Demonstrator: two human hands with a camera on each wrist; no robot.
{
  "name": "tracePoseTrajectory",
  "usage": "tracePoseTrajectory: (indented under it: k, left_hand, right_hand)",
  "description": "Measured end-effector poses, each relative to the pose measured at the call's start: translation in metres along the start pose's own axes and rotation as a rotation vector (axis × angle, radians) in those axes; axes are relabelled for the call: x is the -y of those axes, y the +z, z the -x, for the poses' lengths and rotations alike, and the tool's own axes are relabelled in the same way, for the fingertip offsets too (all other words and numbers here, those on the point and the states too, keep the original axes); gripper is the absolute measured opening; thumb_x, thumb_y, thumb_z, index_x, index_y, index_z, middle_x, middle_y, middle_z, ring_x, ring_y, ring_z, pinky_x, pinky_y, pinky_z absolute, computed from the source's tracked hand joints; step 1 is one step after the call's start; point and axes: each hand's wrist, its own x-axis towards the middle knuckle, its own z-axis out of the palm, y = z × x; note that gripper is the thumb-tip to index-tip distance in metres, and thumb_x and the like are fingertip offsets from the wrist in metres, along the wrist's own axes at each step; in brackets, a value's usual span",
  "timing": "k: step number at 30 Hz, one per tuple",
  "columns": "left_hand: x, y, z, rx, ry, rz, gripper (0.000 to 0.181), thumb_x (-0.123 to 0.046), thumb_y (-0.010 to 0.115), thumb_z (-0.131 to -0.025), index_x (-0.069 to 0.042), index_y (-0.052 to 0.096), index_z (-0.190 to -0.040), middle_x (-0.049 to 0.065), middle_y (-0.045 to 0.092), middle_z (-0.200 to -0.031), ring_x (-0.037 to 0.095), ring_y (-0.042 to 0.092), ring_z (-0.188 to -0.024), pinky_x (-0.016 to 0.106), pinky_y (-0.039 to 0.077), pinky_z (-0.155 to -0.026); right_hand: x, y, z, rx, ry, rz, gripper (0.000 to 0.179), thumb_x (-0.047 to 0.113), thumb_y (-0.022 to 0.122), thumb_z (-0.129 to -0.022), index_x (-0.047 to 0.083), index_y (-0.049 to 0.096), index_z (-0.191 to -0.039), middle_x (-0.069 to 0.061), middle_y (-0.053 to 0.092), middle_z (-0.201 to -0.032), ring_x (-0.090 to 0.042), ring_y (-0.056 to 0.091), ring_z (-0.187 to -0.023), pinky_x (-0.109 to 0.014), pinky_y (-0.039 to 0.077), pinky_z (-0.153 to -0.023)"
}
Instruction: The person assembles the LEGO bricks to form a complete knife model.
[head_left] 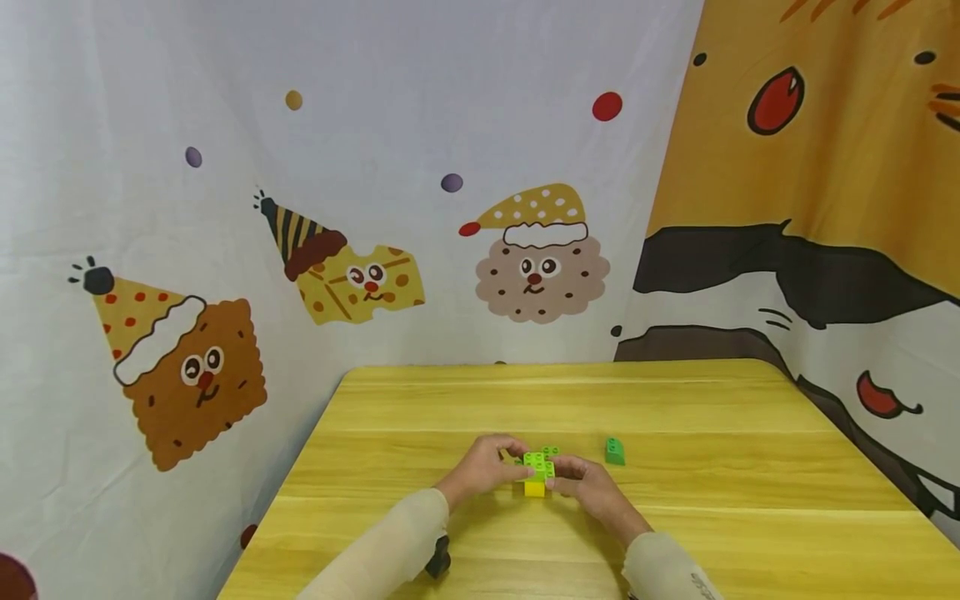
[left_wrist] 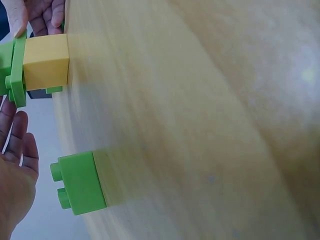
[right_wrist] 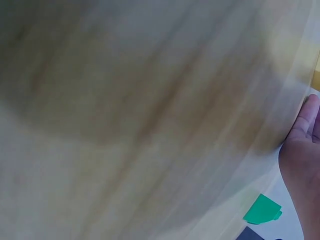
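Note:
Both hands are at a small toy building-brick stack in the head view. It has light green bricks (head_left: 535, 460) on top and a yellow brick (head_left: 535, 489) below. My left hand (head_left: 483, 467) holds the green part from the left, its thumb on the near side. From the right, my right hand (head_left: 594, 490) pinches the edge of the green layer. In the left wrist view, a flat green brick (left_wrist: 18, 70) sits against the yellow one. Another light green brick (left_wrist: 80, 182) stands on the table near the left hand. In the right wrist view my right hand (right_wrist: 302, 155) shows only partly.
A darker green brick (head_left: 615, 452) with a sloped side lies to the right of the stack. Light green studs (head_left: 551, 451) show just behind it. The wooden table (head_left: 720, 517) extends to a printed cloth backdrop (head_left: 450, 108). Something black (head_left: 438, 557) shows under the left sleeve.

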Motion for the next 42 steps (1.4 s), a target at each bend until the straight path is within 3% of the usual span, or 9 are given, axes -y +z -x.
tracePoseTrajectory:
  k: [9,16,30,42]
  left_hand:
    - [0.0019,0.0009,-0.0008,-0.012,0.007,-0.022,0.024,-0.035,0.08,-0.085,-0.024,0.075,-0.105,-0.013,0.063,-0.099,0.025,0.058,-0.096,0.028,0.047,-0.072]
    - [0.001,0.0045,-0.0025,-0.024,0.007,-0.057,0.025,-0.035,0.081,-0.084,-0.023,0.075,-0.106,-0.013,0.063,-0.099,0.022,0.058,-0.093,0.027,0.048,-0.069]
    - [0.0029,0.0066,-0.0003,-0.037,-0.004,-0.038,0.024,-0.033,0.08,-0.085,-0.025,0.074,-0.107,-0.014,0.063,-0.103,0.011,0.056,-0.098,0.031,0.048,-0.082]
    - [0.0014,0.0048,0.0043,-0.027,0.028,-0.073,0.027,-0.037,0.076,-0.089,-0.024,0.072,-0.113,-0.014,0.063,-0.103,0.013,0.058,-0.1,0.029,0.048,-0.079]
  right_hand:
    - [-0.0037,0.0012,-0.0029,-0.02,-0.004,-0.003,0.046,0.024,0.077,-0.088,0.001,0.065,-0.126,-0.011,0.067,-0.119,-0.024,0.061,-0.107,-0.042,0.051,-0.088]
    - [-0.0032,-0.0023,-0.0007,-0.003,0.011,0.014,0.052,0.029,0.076,-0.089,0.002,0.062,-0.131,-0.012,0.064,-0.124,-0.028,0.06,-0.112,-0.047,0.05,-0.092]
    - [-0.0033,-0.0002,-0.0012,-0.028,0.025,-0.009,0.047,0.025,0.077,-0.089,0.003,0.064,-0.128,-0.011,0.066,-0.123,-0.028,0.06,-0.113,-0.047,0.049,-0.093]
    - [-0.0022,0.0024,-0.002,-0.065,0.037,-0.015,0.046,0.023,0.079,-0.086,0.003,0.067,-0.125,-0.011,0.067,-0.119,-0.024,0.062,-0.107,-0.043,0.051,-0.09]
